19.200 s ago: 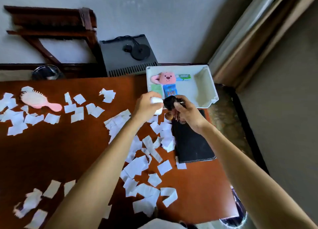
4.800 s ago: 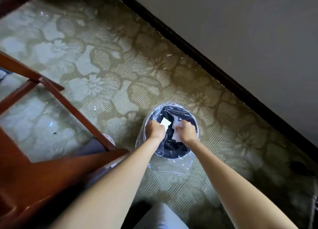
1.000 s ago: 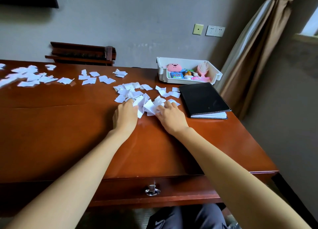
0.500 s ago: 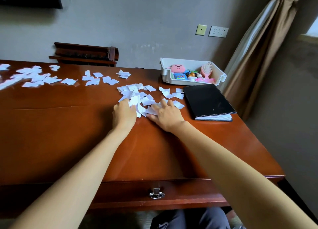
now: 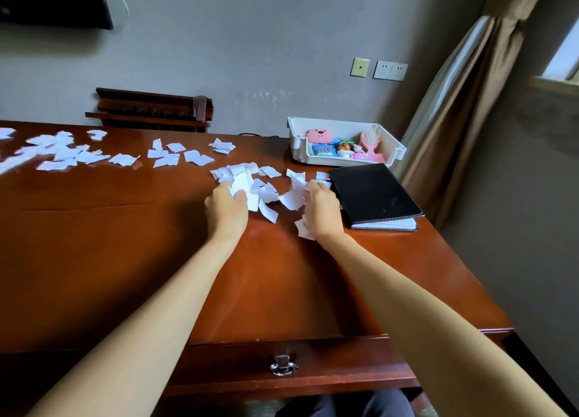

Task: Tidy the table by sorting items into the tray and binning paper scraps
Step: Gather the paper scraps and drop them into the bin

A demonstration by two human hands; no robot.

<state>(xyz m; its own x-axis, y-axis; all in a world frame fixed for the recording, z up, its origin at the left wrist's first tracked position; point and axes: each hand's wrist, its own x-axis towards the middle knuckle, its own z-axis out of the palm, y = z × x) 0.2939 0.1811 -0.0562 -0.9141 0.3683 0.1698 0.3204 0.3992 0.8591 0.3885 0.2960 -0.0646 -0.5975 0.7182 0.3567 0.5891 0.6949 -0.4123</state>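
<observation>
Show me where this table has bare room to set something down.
Bare wood spans the near half of the table, from the left hand and right hand back to the front edge, also nearside of the notebook. Crowded: scraps cover the far strip, left corner to tray.

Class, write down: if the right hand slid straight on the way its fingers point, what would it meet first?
Likely the torn white paper scraps just beyond the right hand; the white plastic tray lies farther on.
</observation>
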